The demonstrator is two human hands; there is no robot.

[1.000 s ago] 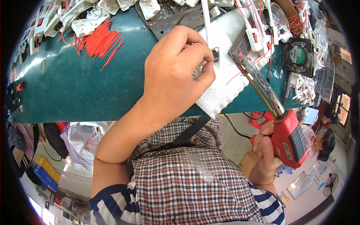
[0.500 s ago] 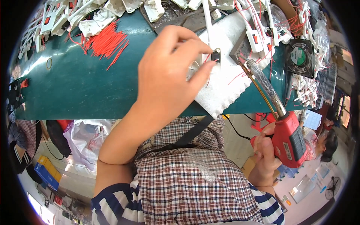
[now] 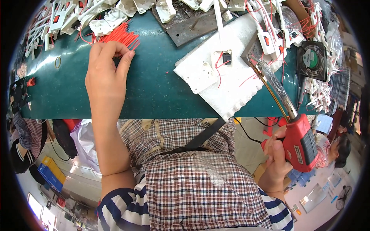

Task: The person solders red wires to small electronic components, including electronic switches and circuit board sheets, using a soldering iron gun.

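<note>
My left hand point(image 3: 106, 71) is over the near end of a pile of thin red wires point(image 3: 121, 32) at the left. Its thumb and index finger come together there; what lies between the tips is too small to make out. My right hand point(image 3: 275, 154) grips a red and black soldering gun point(image 3: 301, 144), its metal barrel pointing up and left over the table. On a white cloth pad point(image 3: 231, 94) lies an open white plastic housing point(image 3: 202, 75) with a black switch part point(image 3: 226, 58) and loose red wires on it.
White housings with red switches point(image 3: 58, 23) crowd the far edge. A dark metal plate point(image 3: 189, 30) lies behind the pad. On the right are a small black fan point(image 3: 312, 59) and more wired white parts point(image 3: 266, 42). A person point(image 3: 335, 150) sits beyond the right side.
My left hand has left the white housing and moved left to the red wires, uncovering the housing and its switch part. My right hand still holds the soldering gun in nearly the same place.
</note>
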